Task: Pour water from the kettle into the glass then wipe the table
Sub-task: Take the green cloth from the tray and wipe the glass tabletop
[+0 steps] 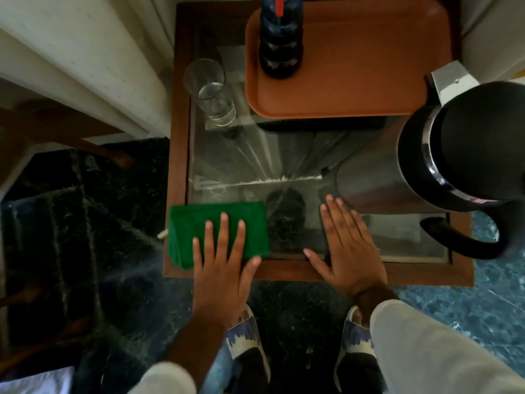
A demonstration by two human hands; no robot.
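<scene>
A small glass-topped table with a wooden frame (179, 155) stands in front of me. A clear glass (210, 93) with some water in it stands upright at the table's back left. The steel kettle with a black lid and handle (443, 166) stands at the right side. A folded green cloth (216, 226) lies at the front left corner. My left hand (223, 263) rests flat on the cloth, fingers spread. My right hand (346, 245) lies flat on the glass top near the front edge, just left of the kettle, holding nothing.
An orange tray (369, 66) sits at the back of the table with a dark bottle (279, 44) standing on it. A pale curtain (85, 52) hangs at the left. Dark stone floor surrounds the table, and my sandalled feet (301, 356) are below its front edge.
</scene>
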